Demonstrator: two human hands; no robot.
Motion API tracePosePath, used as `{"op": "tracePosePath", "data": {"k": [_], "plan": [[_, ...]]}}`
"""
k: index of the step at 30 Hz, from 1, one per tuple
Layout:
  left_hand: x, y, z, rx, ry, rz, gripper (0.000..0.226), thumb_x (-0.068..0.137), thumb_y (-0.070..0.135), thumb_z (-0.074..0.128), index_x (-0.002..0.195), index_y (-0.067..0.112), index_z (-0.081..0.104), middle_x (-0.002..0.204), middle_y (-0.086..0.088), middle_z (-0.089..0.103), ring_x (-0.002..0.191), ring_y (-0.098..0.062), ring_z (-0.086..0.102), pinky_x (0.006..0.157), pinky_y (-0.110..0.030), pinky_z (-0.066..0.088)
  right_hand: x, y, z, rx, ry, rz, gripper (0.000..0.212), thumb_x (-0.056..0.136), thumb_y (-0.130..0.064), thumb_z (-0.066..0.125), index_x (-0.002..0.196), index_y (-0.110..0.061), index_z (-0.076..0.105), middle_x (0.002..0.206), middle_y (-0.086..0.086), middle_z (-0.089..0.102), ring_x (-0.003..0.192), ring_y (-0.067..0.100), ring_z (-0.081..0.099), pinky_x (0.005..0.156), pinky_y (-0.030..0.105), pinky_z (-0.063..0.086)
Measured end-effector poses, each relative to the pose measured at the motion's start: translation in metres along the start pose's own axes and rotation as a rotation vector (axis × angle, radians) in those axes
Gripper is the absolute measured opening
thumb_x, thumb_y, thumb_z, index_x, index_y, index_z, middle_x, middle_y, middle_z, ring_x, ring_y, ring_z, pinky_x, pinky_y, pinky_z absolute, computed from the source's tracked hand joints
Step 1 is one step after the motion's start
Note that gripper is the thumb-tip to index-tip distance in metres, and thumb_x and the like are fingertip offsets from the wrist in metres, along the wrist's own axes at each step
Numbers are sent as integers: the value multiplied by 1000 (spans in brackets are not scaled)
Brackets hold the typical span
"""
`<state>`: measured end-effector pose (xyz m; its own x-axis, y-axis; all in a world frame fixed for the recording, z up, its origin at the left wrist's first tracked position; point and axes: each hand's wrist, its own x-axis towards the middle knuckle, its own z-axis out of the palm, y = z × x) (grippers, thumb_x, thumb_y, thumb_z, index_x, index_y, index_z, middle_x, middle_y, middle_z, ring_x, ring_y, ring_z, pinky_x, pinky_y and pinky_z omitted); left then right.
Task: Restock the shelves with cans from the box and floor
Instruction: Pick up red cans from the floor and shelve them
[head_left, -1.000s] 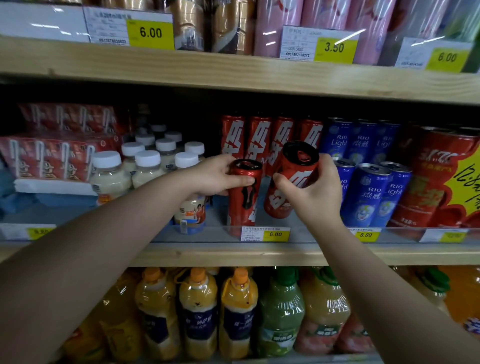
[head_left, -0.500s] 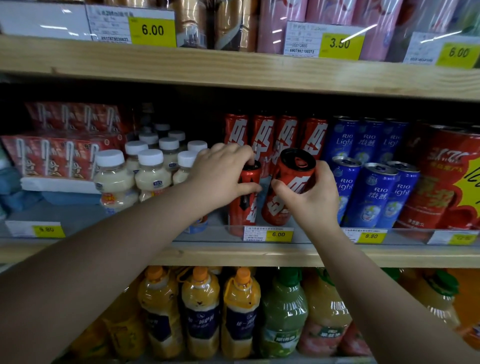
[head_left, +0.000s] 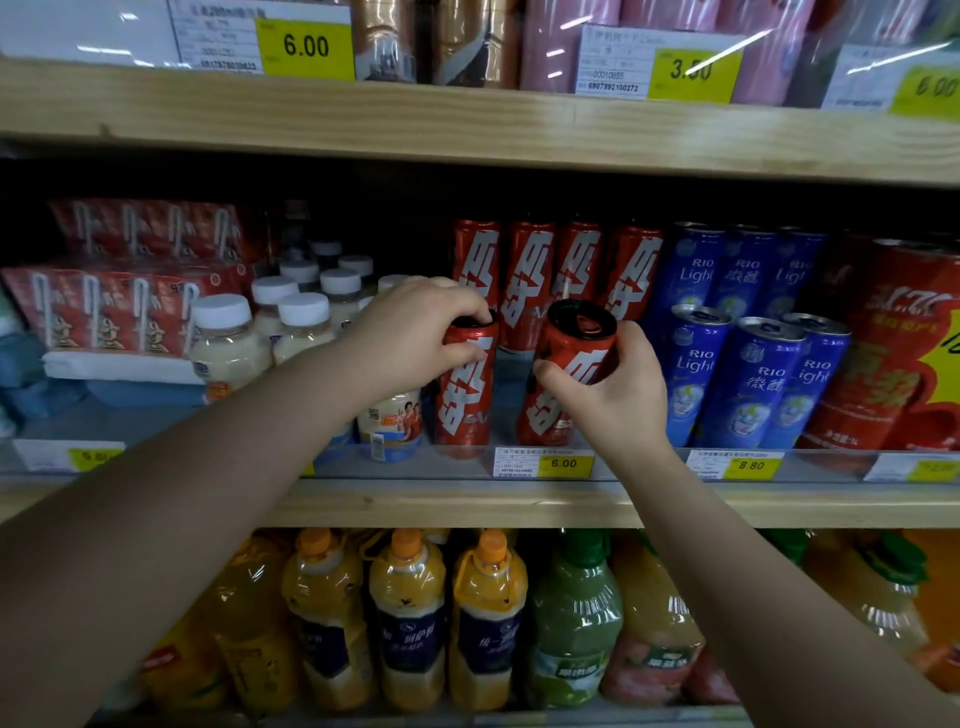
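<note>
Two slim red cans with white lettering stand at the front of the middle shelf (head_left: 467, 501). My left hand (head_left: 415, 338) grips the top of the left red can (head_left: 462, 400), which stands upright. My right hand (head_left: 618, 395) holds the right red can (head_left: 561, 395) by its side; this can leans toward me, its black top showing. Behind them stands a row of the same red cans (head_left: 530, 280) at the back of the shelf.
Blue Rio Light cans (head_left: 748, 379) stand just right of my right hand, white-capped milk bottles (head_left: 228, 343) just left of my left. A large red bottle (head_left: 893, 353) fills the far right. Juice bottles (head_left: 410, 618) line the shelf below; the top shelf (head_left: 467, 119) hangs overhead.
My left hand moved from the side of the left can to over its top, and that can now shows its white lettering. The right can stays tilted in my right hand.
</note>
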<state>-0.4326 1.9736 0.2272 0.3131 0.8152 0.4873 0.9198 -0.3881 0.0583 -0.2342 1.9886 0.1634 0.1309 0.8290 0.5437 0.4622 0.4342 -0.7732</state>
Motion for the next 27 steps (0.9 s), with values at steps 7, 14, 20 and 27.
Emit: {"op": "tracePosePath", "data": {"k": [7,14,20,27], "plan": [[-2,0,2,0,16,-23,39,85,37,64,121,27,57,129,2,57,120,-20,49,95,-37,42,11,-2,13,-60,-138,4,56,55,-60,70,97,-28,55,93,-9,66,85,10,63,77,41,56],[-2,0,2,16,22,-29,39,84,37,64,121,29,56,130,3,56,120,-18,49,94,-35,40,13,0,22,-77,-185,15,59,59,-61,73,103,-26,54,96,-9,66,87,8,63,78,39,56],[-3,2,2,30,46,-19,37,85,38,63,120,28,57,128,3,58,118,-19,50,93,-35,40,10,8,21,-26,-245,46,72,56,-73,68,113,-31,50,114,-6,61,102,11,60,87,40,55],[-6,4,4,40,63,-10,38,86,35,61,123,26,55,131,1,56,120,-22,49,97,-42,41,7,12,14,-81,-302,57,72,69,-46,79,127,-23,45,120,-4,59,103,11,57,88,35,53]]}}
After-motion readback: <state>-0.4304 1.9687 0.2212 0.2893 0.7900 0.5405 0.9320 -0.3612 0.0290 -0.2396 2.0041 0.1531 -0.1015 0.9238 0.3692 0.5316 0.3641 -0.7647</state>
